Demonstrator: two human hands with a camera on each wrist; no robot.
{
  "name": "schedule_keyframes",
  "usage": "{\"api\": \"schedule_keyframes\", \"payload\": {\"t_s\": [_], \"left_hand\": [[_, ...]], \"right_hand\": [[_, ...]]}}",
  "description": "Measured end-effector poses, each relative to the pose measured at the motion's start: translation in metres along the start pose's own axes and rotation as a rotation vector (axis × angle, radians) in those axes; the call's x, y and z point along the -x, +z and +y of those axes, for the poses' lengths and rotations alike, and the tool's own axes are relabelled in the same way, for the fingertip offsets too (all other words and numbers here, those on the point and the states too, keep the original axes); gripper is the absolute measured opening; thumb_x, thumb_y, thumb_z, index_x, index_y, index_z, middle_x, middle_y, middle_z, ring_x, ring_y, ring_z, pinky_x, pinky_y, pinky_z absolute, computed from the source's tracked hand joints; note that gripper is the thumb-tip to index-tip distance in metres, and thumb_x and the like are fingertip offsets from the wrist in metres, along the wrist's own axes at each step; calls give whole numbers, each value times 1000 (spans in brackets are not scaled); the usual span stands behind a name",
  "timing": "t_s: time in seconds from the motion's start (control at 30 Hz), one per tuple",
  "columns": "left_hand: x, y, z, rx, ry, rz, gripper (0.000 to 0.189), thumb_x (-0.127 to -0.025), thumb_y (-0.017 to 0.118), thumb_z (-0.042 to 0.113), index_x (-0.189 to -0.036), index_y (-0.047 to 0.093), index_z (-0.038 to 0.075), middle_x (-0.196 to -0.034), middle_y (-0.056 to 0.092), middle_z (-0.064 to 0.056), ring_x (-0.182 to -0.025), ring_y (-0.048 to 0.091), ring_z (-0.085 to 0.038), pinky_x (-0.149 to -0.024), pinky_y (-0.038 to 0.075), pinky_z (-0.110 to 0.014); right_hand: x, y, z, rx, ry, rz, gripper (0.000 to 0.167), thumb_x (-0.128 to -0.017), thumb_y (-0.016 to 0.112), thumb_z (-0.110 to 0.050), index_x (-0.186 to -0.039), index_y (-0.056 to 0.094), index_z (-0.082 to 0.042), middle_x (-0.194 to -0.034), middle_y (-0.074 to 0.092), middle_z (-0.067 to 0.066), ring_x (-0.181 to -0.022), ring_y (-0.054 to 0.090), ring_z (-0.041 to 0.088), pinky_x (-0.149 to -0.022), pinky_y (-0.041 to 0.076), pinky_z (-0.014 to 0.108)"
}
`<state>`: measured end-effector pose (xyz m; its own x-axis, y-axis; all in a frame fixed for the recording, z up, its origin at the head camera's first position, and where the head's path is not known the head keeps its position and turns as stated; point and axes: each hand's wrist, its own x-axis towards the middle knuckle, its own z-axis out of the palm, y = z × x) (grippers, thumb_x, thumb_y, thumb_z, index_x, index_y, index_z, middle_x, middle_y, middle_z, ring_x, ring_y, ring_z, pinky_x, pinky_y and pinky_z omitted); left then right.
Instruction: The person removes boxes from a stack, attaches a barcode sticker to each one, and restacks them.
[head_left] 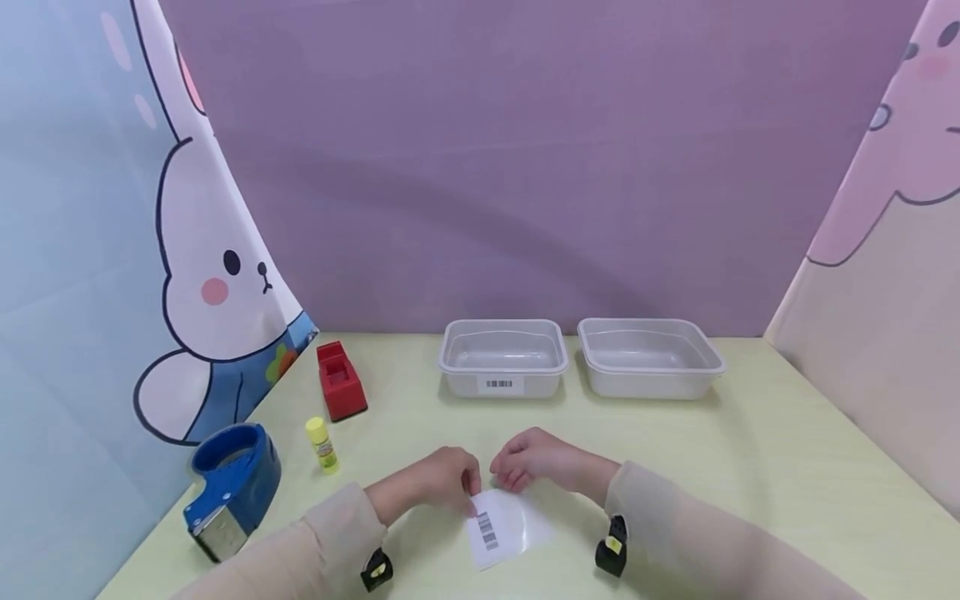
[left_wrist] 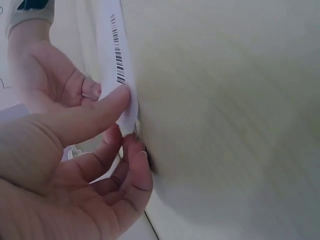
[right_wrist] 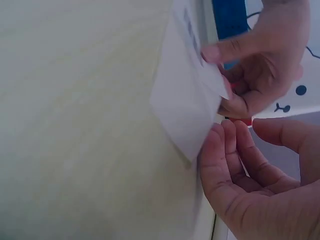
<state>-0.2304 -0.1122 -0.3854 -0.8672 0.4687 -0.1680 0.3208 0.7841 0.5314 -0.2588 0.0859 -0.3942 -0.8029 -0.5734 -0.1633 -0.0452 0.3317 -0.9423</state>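
Observation:
A white sheet with a printed barcode, glossy on its right side, is at the front middle of the table. My left hand pinches its upper left edge; in the left wrist view the thumb lies on the sheet just by the barcode. My right hand is at the sheet's far edge with its fingers bent. In the right wrist view, its fingertips are right beside the edge of the sheet, with the thumb held apart from the fingers.
Two white plastic containers stand at the back; the left container bears a barcode label, the right container shows none. At left are a red box-shaped object, a yellow glue stick and a blue tape dispenser.

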Motion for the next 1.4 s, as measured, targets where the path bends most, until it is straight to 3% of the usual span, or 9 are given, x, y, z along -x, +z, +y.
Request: {"api": "schedule_keyframes", "payload": {"t_s": [0.1, 0.27, 0.53, 0.77, 0.93, 1.07, 1.4], "left_hand": [[-2, 0, -5, 111, -4, -8, 18, -74, 78, 0, -74, 62, 7, -67, 55, 3, -64, 49, -11, -57, 43, -21], [-5, -1, -9, 318, -85, -43, 13, -79, 76, 2, -79, 63, 4, -66, 58, 1, -61, 50, -12, -55, 44, -21], [-7, -2, -8, 394, -165, -31, 9, -83, 75, 9, -86, 66, 6, -75, 66, 0, -66, 55, -15, -62, 46, -23], [-6, -4, -7, 476, -153, -70, 10, -87, 70, 10, -95, 69, 4, -86, 69, -1, -73, 57, -14, -64, 47, -23], [-10, -5, -10, 583, -113, -101, 23, -96, 60, 19, -105, 70, 1, -90, 72, -3, -77, 60, -11, -69, 50, -23], [-12, -6, -13, 660, -93, -134, 26, -96, 59, 18, -107, 69, -3, -93, 73, -6, -79, 63, -11, -71, 52, -22], [-14, -5, -15, 776, -102, -214, 27, -94, 61, 13, -111, 67, -7, -101, 73, -13, -82, 66, -12, -71, 53, -21]], "right_hand": [[4, 5, -2, 45, -7, 34, 19, -84, 64, -5, -97, 69, 8, -79, 71, 9, -68, 62, 11, -67, 58, 26], [9, 10, -4, 151, -42, 125, 14, -83, 71, -11, -91, 74, 0, -77, 72, 3, -67, 56, 7, -60, 47, 20], [12, 8, -5, 272, -156, 161, 8, -80, 77, -12, -86, 77, -5, -82, 75, 6, -72, 61, 6, -63, 49, 19], [14, 6, -6, 356, -219, 187, 5, -78, 78, -9, -82, 77, -7, -79, 73, 1, -72, 61, 4, -63, 50, 16], [16, 5, -7, 357, -243, 190, 4, -78, 78, -9, -81, 77, -7, -79, 73, 1, -72, 61, 4, -63, 50, 16], [17, 5, -7, 340, -264, 173, 4, -79, 78, -9, -82, 76, -7, -80, 74, 3, -73, 62, 5, -64, 51, 16], [20, 3, -6, 320, -221, 150, 5, -81, 76, -11, -83, 76, -7, -80, 75, 4, -72, 63, 7, -63, 50, 16]]}}
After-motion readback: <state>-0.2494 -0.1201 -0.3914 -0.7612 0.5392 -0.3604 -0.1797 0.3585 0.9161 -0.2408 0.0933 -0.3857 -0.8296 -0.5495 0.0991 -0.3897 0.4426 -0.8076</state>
